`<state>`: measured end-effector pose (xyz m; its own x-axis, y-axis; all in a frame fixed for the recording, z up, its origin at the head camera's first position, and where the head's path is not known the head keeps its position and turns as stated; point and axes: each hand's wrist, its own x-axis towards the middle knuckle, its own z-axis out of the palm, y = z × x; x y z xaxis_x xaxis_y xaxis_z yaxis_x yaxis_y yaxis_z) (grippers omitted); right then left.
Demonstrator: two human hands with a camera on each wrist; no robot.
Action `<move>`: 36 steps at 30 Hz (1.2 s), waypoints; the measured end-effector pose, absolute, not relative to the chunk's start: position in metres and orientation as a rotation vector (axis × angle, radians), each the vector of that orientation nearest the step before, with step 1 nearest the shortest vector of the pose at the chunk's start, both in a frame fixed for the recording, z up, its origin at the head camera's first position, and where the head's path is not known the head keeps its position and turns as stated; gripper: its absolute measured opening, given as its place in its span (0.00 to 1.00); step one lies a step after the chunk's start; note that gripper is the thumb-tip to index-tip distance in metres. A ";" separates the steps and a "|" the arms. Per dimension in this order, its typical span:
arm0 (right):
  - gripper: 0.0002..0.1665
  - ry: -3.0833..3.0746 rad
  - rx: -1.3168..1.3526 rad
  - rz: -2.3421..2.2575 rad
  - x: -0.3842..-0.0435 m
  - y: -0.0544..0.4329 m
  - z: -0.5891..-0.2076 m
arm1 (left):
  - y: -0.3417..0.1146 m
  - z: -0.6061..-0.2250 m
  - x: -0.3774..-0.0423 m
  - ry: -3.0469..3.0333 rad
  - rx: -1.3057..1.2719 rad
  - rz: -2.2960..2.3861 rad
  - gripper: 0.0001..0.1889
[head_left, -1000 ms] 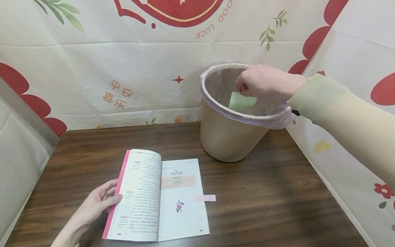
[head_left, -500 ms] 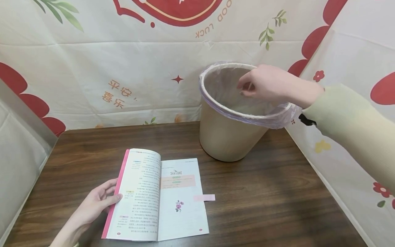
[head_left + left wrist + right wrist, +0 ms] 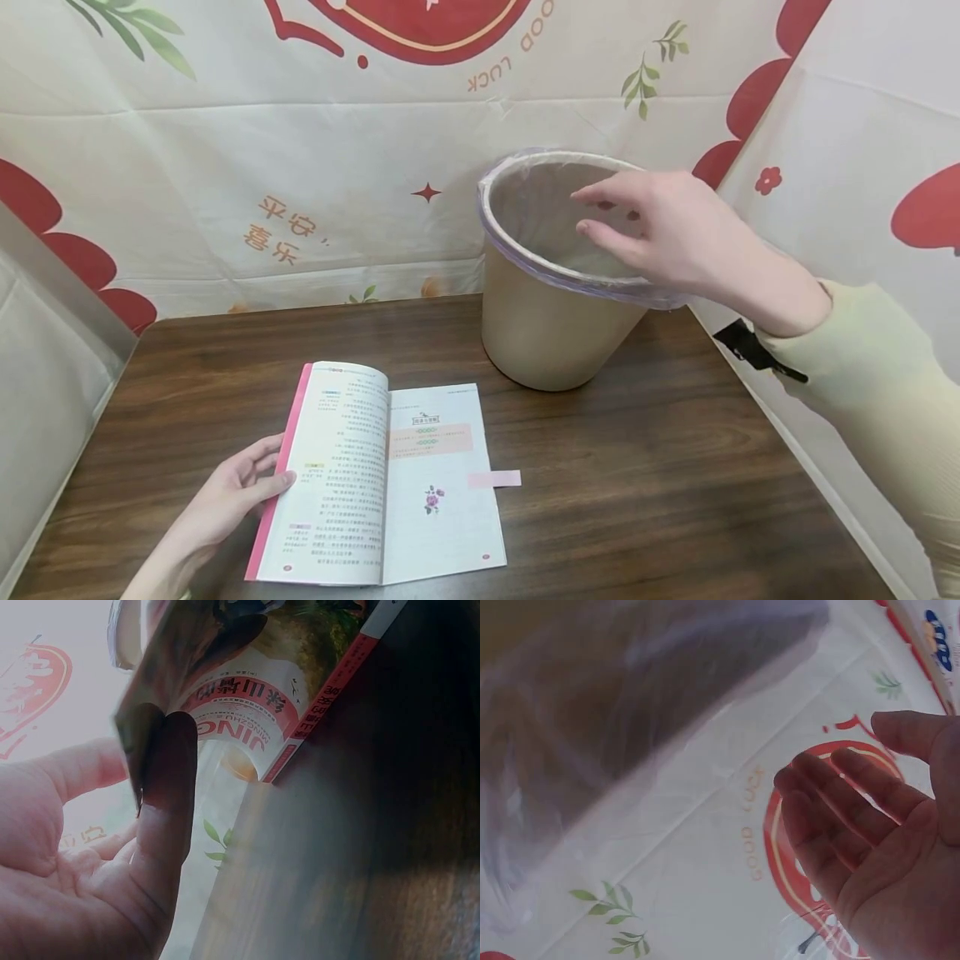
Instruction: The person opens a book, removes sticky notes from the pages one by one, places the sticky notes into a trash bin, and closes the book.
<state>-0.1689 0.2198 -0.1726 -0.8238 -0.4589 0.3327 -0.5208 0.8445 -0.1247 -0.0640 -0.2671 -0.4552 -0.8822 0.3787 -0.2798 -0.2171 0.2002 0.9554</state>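
Observation:
An open book (image 3: 337,475) with a pink edge lies on the table, and a pink sticky tab (image 3: 506,478) juts from its right page. My left hand (image 3: 238,492) grips the book's left side, thumb on the page and fingers behind the cover. In the left wrist view the illustrated cover (image 3: 247,712) bends up off the wood. My right hand (image 3: 675,229) is over the near right rim of a beige trash bin (image 3: 558,333) lined with a thin plastic bag (image 3: 525,258). Its fingers are spread apart from the thumb, and the palm (image 3: 900,892) holds nothing.
The brown wooden table (image 3: 637,483) extends right of the book. A white printed cloth (image 3: 225,167) hangs behind the table and along its right side. A black strap (image 3: 753,350) shows at the right sleeve.
My right hand let go of a green paper slip inside the bin, then opened and drew back right and toward me. My left hand and the book stayed in place.

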 end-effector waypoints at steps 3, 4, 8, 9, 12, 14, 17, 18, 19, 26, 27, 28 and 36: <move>0.21 -2.697 0.739 0.327 -0.158 0.219 -0.179 | -0.267 -0.456 -0.064 2.031 0.154 1.729 0.34; 0.22 -2.688 0.738 0.337 -0.155 0.219 -0.181 | -0.267 -0.456 -0.064 2.032 0.154 1.729 0.34; 0.25 -2.642 0.769 0.403 -0.138 0.217 -0.189 | -0.267 -0.456 -0.064 2.041 0.154 1.730 0.34; 0.25 -2.627 0.782 0.419 -0.134 0.216 -0.191 | -0.267 -0.456 -0.064 2.042 0.155 1.732 0.34; 0.27 -2.570 0.838 0.441 -0.122 0.213 -0.200 | -0.267 -0.457 -0.063 2.048 0.159 1.735 0.33; 0.28 -2.538 0.873 0.441 -0.116 0.209 -0.207 | -0.267 -0.457 -0.063 2.049 0.159 1.736 0.34; 0.31 -2.494 0.936 0.430 -0.105 0.204 -0.222 | -0.267 -0.457 -0.063 2.046 0.163 1.732 0.34; 0.31 -2.484 0.954 0.425 -0.102 0.202 -0.227 | -0.267 -0.457 -0.063 2.044 0.164 1.729 0.34; 0.32 -2.482 0.967 0.419 -0.098 0.200 -0.233 | -0.267 -0.457 -0.063 2.043 0.164 1.727 0.34; 0.27 -2.527 1.038 0.428 -0.078 0.191 -0.278 | -0.267 -0.456 -0.063 2.026 0.162 1.729 0.34; 0.27 -2.533 1.043 0.436 -0.076 0.189 -0.284 | -0.267 -0.456 -0.063 2.026 0.170 1.732 0.34; 0.26 -2.541 1.044 0.447 -0.075 0.187 -0.290 | -0.267 -0.456 -0.063 2.026 0.179 1.736 0.34; 0.30 -2.731 0.959 0.508 -0.070 0.176 -0.333 | -0.266 -0.455 -0.063 2.013 0.168 1.746 0.35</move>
<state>-0.0699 0.1758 -0.3332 -0.7686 -0.5656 0.2989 -0.6353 0.7299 -0.2522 -0.0626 -0.2662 -0.4546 -0.8835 0.3868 -0.2642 -0.2069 0.1838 0.9609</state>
